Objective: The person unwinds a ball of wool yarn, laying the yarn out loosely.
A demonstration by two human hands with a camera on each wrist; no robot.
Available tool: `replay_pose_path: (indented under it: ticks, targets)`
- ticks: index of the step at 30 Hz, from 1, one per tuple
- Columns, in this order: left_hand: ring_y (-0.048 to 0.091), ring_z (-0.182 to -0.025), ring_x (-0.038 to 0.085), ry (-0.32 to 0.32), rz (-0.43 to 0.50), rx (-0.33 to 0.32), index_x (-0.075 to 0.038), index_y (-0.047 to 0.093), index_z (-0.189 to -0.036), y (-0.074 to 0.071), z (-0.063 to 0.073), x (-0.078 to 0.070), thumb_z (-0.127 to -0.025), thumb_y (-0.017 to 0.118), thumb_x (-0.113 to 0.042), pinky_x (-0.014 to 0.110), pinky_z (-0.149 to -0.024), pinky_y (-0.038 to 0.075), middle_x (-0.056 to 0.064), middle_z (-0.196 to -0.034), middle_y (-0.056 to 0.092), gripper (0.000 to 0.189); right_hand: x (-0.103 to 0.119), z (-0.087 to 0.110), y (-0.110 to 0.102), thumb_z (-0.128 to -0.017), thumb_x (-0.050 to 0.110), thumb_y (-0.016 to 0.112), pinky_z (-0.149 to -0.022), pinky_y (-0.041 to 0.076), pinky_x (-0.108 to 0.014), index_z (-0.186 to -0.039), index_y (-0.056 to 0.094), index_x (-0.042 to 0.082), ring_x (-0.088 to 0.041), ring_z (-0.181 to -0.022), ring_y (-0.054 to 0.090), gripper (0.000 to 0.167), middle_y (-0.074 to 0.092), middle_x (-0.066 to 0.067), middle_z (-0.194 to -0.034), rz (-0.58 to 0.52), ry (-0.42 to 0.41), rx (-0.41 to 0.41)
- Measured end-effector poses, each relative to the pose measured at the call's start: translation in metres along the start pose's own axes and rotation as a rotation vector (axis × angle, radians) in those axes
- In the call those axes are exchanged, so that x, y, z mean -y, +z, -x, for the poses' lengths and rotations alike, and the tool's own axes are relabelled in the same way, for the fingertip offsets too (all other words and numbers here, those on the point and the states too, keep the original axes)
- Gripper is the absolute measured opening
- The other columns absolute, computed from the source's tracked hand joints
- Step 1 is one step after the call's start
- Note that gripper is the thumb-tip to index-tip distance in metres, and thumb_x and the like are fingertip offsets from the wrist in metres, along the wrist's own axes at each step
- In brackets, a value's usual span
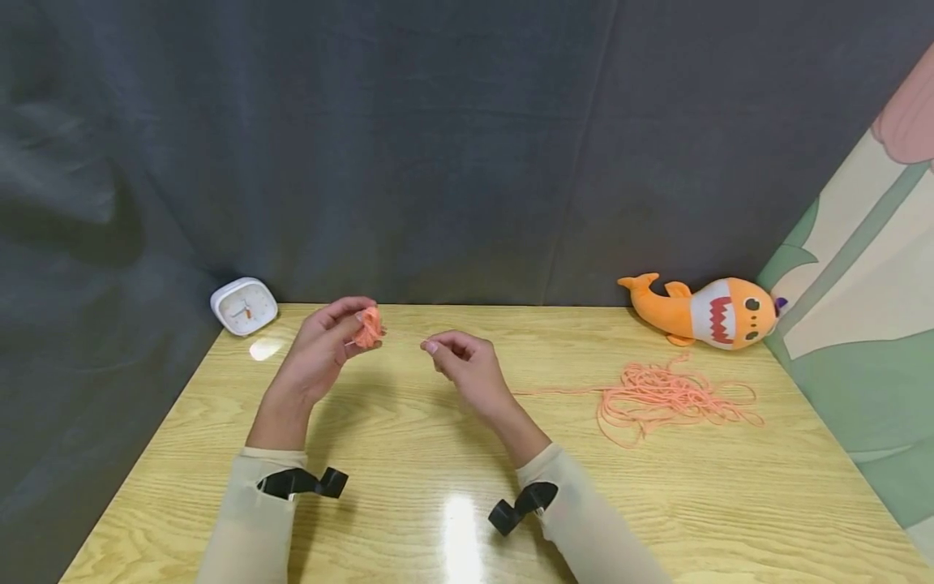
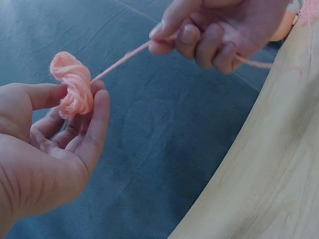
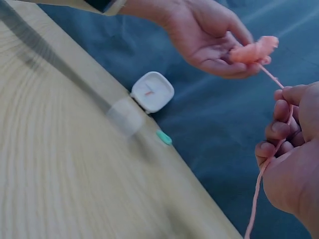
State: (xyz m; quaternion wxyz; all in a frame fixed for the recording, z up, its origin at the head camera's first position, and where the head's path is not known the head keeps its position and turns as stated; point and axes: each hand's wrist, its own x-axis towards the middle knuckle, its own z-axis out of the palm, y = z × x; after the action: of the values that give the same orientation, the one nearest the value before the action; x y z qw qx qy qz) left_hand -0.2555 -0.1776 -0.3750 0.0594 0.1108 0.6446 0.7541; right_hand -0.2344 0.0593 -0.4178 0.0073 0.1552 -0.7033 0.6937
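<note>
A small wound bundle of coral-pink yarn (image 2: 77, 84) is pinched between the thumb and fingers of my left hand (image 1: 321, 345), above the table. From it a single strand (image 2: 122, 60) runs taut to my right hand (image 1: 470, 369), whose thumb and forefinger pinch it. In the right wrist view the strand passes on through the curled fingers of the right hand (image 3: 294, 144) and hangs below. A loose, tangled heap of the same yarn (image 1: 667, 397) lies on the table at the right, with a strand leading from it toward my right hand.
A white clock (image 1: 245, 307) stands at the table's back left. An orange plush shark (image 1: 708, 312) lies at the back right, behind the heap. The right wrist view shows a small green object (image 3: 164, 137) near the table edge. Dark cloth (image 1: 438, 146) hangs behind the wooden table (image 1: 409, 478).
</note>
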Motion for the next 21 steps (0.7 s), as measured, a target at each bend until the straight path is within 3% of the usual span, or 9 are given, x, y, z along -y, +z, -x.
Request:
replay_pose_path:
  ticks: [7,11,15,17,21]
  targets:
    - [0.073,-0.085,0.008,-0.034,0.031,0.069,-0.011,0.069,-0.112,0.004,0.000,0.004,-0.109,0.037,-0.005,0.023,-0.078,0.063,0.001,-0.101,0.069,0.033,0.007,0.003,-0.018,-0.103,0.019,0.064,-0.062,0.039,-0.021,-0.113,0.071,-0.006,-0.009,-0.070,0.046,0.027,0.058,0.005,-0.078,-0.021,0.008,-0.055]
    - [0.072,-0.083,0.008,-0.043,0.136,0.109,-0.009,0.074,-0.103,0.006,-0.001,0.005,-0.108,0.032,-0.005,0.021,-0.077,0.062,0.003,-0.100,0.073,0.043,0.007,0.005,-0.024,-0.103,0.018,0.064,-0.064,0.040,-0.023,-0.113,0.070,-0.006,-0.009,-0.071,0.047,0.027,0.057,0.004,-0.077,-0.042,0.026,-0.082]
    - [0.073,-0.086,0.009,-0.041,0.213,0.146,-0.012,0.075,-0.101,0.008,0.000,0.005,-0.110,0.038,-0.013,0.021,-0.080,0.062,0.002,-0.101,0.075,0.038,0.004,0.006,-0.030,-0.103,0.018,0.065,-0.064,0.040,-0.023,-0.113,0.070,-0.007,-0.010,-0.071,0.047,0.027,0.055,0.004,-0.075,-0.042,0.046,-0.113]
    - [0.072,-0.091,0.008,-0.041,0.191,0.152,-0.014,0.074,-0.104,0.009,0.001,0.005,-0.109,0.045,-0.012,0.021,-0.085,0.061,-0.001,-0.103,0.074,0.029,0.004,0.006,-0.033,-0.103,0.017,0.065,-0.064,0.040,-0.021,-0.113,0.070,-0.007,-0.009,-0.071,0.047,0.027,0.054,0.005,-0.075,-0.046,0.050,-0.126]
    - [0.067,-0.098,0.006,-0.059,0.048,0.133,-0.013,0.070,-0.113,0.011,0.001,0.007,-0.101,0.060,0.000,0.019,-0.091,0.057,-0.006,-0.105,0.071,0.020,0.004,0.006,-0.039,-0.103,0.016,0.064,-0.064,0.040,-0.021,-0.110,0.070,-0.007,-0.009,-0.071,0.047,0.024,0.054,0.004,-0.075,-0.065,0.042,-0.142]
